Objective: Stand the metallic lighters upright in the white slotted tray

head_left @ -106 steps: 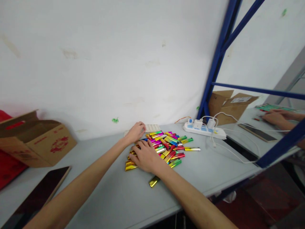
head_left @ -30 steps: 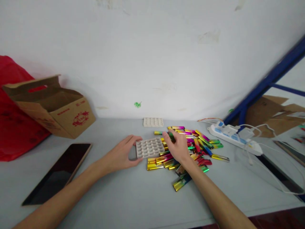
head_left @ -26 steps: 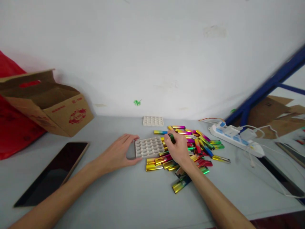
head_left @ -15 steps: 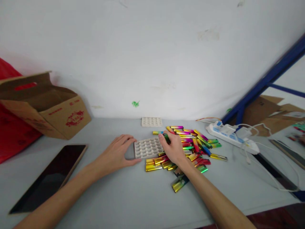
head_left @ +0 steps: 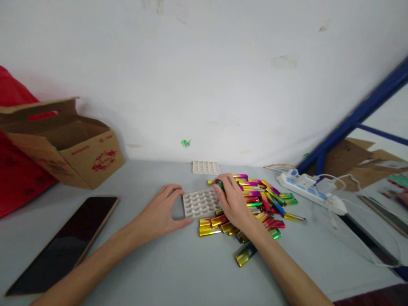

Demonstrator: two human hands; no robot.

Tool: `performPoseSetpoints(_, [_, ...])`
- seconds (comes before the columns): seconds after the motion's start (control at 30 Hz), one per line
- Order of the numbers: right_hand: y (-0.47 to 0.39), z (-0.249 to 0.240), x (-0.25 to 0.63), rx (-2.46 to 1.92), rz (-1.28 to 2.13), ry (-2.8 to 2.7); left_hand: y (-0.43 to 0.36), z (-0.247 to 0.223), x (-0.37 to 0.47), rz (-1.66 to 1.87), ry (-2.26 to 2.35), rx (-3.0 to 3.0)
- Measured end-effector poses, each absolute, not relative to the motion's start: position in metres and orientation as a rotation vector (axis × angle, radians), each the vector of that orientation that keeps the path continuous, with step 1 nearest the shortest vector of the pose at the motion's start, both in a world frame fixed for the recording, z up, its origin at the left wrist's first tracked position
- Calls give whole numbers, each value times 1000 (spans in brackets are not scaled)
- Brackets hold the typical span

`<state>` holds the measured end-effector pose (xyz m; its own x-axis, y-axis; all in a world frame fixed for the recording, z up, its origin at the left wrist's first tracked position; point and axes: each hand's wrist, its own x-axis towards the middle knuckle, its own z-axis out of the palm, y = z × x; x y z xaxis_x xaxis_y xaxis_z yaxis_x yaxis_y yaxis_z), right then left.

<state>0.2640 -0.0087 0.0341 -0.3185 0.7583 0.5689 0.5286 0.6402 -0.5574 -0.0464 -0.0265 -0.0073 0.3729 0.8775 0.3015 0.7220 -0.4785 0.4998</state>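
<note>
The right hand point(head_left: 235, 205) grips a green-and-black piece point(head_left: 219, 185) at the right end of a pale tray point(head_left: 200, 204), whose left end the left hand point(head_left: 162, 213) brackets, pressure unclear, on a grey table point(head_left: 159, 272) with 1 open carton point(head_left: 92, 159) near a white wall point(head_left: 204, 76).

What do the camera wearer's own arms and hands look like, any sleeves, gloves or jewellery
The left hand and right hand are ungloved, with no ring, watch or bracelet showing. The left forearm and right forearm are bare, no sleeves in view.
</note>
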Motion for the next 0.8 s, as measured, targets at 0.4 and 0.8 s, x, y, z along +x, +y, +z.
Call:
performPoseSetpoints(0.4, [-11, 23, 257, -1044, 482, -2119, -29, -9, -38, 839, 1435, 2275])
performPoseSetpoints(0.8, [15, 41, 222, -990, 498, -2510, -27, -18, -33, 868, 1445, 2203])
